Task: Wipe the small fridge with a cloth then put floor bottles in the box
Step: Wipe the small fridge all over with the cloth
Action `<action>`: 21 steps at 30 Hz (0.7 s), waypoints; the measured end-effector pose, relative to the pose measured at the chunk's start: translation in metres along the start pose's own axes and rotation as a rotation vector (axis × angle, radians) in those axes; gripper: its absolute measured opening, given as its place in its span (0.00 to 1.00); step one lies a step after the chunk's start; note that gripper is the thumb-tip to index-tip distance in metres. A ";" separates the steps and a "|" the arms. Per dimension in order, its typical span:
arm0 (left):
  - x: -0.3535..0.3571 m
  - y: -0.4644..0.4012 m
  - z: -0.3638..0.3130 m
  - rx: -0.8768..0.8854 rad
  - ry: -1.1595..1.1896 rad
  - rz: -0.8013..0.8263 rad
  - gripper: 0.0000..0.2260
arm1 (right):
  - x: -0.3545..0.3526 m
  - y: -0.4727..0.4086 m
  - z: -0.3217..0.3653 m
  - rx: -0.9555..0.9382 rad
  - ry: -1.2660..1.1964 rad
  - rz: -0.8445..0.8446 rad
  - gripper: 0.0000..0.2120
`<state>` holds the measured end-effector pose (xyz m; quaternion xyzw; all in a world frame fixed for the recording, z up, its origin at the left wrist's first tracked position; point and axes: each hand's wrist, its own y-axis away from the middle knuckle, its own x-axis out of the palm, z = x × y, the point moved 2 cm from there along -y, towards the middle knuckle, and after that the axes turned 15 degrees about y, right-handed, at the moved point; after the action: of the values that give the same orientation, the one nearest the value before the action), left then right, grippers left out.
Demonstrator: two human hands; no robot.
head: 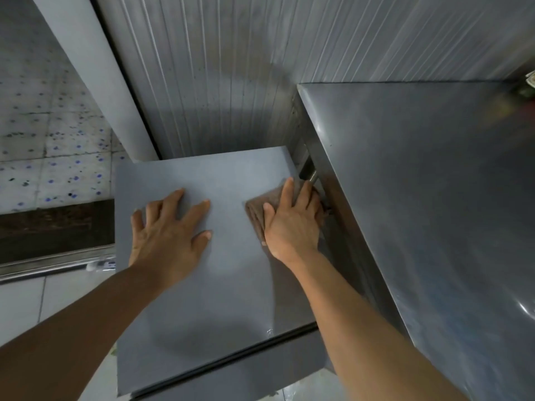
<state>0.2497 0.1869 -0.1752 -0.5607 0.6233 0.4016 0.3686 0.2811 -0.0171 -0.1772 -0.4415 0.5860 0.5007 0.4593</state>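
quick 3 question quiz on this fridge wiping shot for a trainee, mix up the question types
1. True or false: the left hand holds the cloth.
2. Multiple choice: the cloth lies on the small fridge top near its
A. left edge
B. right edge, beside the steel counter
C. front corner
3. Fill in: the right hand presses the cloth with ____ fingers.

Key
1. False: the left hand rests flat on the bare fridge top, fingers spread, with no grip on anything.
2. B
3. Straight: the fingers lie flat over the cloth.
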 end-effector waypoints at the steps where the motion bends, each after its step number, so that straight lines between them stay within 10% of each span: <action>1: -0.001 -0.001 0.000 0.001 0.005 0.005 0.25 | 0.003 0.014 -0.003 -0.012 -0.005 -0.015 0.34; 6: -0.015 -0.007 0.015 -0.020 0.091 -0.054 0.25 | 0.017 0.078 -0.009 0.009 0.006 -0.056 0.35; 21: -0.022 -0.015 0.046 -0.049 0.052 -0.079 0.33 | -0.014 -0.118 0.027 -0.366 0.003 -0.224 0.22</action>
<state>0.2676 0.2370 -0.1752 -0.6040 0.6002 0.3872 0.3537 0.4014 -0.0024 -0.1873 -0.5807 0.4333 0.5438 0.4234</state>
